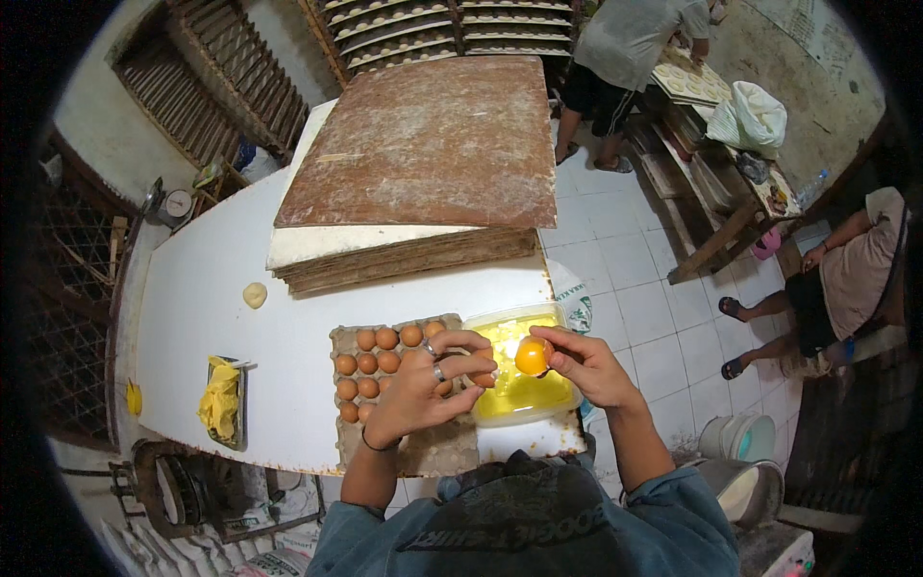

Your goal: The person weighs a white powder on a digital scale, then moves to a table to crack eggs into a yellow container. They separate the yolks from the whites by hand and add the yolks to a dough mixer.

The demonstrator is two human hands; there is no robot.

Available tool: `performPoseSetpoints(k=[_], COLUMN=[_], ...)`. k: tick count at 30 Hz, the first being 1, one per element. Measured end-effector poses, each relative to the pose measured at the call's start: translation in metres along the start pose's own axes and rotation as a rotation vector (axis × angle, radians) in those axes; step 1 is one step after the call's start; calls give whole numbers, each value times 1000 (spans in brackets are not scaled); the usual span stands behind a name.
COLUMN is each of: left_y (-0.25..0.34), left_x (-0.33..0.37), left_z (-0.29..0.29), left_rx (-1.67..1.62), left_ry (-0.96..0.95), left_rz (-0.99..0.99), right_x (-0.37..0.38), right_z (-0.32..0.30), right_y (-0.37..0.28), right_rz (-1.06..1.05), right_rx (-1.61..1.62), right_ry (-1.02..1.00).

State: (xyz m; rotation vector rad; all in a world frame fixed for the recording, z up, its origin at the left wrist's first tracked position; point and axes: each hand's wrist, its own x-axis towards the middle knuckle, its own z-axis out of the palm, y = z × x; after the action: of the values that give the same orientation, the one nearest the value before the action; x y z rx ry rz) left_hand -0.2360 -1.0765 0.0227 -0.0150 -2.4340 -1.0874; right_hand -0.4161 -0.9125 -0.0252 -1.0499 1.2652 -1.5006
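Above a clear rectangular tub (469, 332) of yellowish egg white, my two hands hold parts of a cracked egg. My right hand (594, 373) grips a brown eggshell half with a round orange yolk (531, 357) sitting in it. Pinched in the ringed fingers of my left hand (423, 389) is another piece of brown eggshell (484, 373), partly hidden by the fingers. Beneath my left hand lies a grey cardboard egg tray (450, 454). Several brown eggs (367, 363) fill its far and left cups, while its near cups are vacant.
A stack of large boards (423, 144) covers the far part of the white table (183, 298). At left lie a dough ball (254, 295) and a tray of yellow fat (219, 404). One person (630, 58) works at the back right; another (856, 269) sits at right. Buckets (740, 438) stand lower right.
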Motion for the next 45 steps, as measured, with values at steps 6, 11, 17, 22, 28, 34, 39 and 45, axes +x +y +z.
performPoseSetpoints(k=[6,11,17,22,28,34,39,45], left_y=[-1,-1,-8,-8,-20,-22,-22,-23], left_x=[0,-2,-5,-11,-23,-30,-32,-34], left_z=[6,9,16,26,43,41,40,39], left_rx=[-14,-53,-69,-209,-547,-739,-802,-780], left_ry=[-7,-22,30,113,207,276,279,243], left_rz=[-2,-32,-23,-93,-110,-61,-74,-83], right_x=[3,7,9,8,7,3,1,-2], right_z=[4,7,12,20,28,20,9,15], right_y=[-6,-11,-23,-44,-65,-57,2,-23], right_rz=[-14,-40,-136,-170,-163,-239,-32,-214], right_rx=[-19,-55,-394,-586,-657,-649,-763,-477], right_ry=[-45,-88,-82,-71,-65,2,74,218])
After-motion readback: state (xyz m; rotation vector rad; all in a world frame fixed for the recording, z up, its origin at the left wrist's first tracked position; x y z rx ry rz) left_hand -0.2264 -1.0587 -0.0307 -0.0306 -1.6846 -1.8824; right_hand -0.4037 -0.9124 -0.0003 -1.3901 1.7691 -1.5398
